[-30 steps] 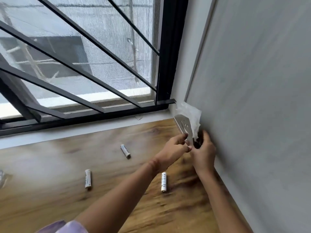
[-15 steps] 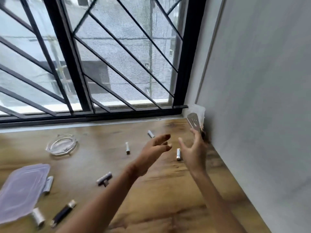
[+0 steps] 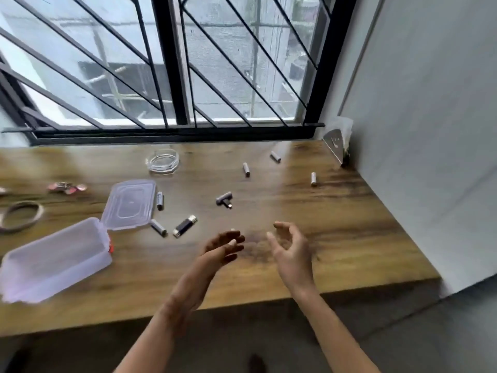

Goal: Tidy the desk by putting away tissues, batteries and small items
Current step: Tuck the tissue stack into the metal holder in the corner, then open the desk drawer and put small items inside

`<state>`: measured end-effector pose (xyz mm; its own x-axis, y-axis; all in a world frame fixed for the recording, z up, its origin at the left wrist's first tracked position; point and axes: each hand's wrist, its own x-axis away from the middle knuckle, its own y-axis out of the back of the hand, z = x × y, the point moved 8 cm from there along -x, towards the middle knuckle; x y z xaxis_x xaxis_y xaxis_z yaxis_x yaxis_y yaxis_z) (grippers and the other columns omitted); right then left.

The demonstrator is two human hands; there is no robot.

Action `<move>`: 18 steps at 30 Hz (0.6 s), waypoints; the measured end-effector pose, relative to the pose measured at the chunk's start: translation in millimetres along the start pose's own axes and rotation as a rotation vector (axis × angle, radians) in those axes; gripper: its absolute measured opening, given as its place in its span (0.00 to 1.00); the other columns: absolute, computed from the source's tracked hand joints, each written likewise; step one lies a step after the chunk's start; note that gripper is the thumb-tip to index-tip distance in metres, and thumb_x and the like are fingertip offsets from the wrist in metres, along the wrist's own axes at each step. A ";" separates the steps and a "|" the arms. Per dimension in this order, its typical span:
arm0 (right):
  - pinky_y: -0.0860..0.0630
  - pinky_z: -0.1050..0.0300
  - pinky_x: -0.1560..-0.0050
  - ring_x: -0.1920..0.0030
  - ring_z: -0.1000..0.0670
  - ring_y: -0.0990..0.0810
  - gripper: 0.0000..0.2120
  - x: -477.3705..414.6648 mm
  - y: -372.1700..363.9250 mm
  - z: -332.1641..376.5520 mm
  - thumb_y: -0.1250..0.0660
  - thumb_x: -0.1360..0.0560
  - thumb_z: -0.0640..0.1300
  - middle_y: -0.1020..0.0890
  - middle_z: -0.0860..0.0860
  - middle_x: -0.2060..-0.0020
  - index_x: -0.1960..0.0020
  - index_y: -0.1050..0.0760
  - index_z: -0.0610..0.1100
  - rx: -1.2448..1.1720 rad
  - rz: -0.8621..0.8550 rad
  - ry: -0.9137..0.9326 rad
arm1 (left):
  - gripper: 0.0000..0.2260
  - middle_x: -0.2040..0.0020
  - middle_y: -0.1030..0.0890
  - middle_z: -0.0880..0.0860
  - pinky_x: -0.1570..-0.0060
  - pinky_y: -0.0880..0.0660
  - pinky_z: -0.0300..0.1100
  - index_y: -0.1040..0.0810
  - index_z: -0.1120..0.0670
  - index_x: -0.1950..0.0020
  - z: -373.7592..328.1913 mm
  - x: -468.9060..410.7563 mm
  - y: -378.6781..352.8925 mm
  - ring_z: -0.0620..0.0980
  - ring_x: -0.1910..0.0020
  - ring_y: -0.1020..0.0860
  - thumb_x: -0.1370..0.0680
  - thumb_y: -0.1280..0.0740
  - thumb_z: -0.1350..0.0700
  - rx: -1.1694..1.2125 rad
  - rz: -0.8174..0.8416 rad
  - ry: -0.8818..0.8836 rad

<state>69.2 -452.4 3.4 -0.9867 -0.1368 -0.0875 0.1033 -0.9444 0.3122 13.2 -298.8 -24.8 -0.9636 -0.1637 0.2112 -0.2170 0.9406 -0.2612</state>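
Observation:
Both hands hover empty over the wooden desk near its front edge: my left hand and my right hand, fingers apart. White tissues in a metal holder stand in the far right corner against the wall. Several batteries lie scattered: one at the right, one near the window, one left of it, others beside the lid. A small grey adapter and a dark lighter-like item lie mid-desk.
An open clear plastic box with its hinged lid lies at the left. A glass ashtray sits near the barred window. A rubber band and small pink items lie far left. A grey wall bounds the right.
Both hands have let go of the tissue holder in the corner and drawn back toward the desk's front. The view has pulled back and left, showing the box and more items.

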 end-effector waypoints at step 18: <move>0.36 0.56 0.65 0.68 0.47 0.33 0.23 163.4 -127.5 -191.3 0.45 0.25 0.63 0.33 0.45 0.67 0.62 0.32 0.43 -1.148 -0.263 -1.181 | 0.32 0.31 0.31 0.62 0.33 0.38 0.52 0.30 0.64 0.36 219.9 105.1 106.1 0.60 0.32 0.33 0.23 0.46 0.37 0.939 -0.616 0.499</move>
<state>-81.2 -411.6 -231.6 -0.4816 -0.1682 0.8601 -0.5648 -0.6908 -0.4514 -145.4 -281.7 -237.4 -0.5402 -0.1788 0.8223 -0.8414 0.1337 -0.5236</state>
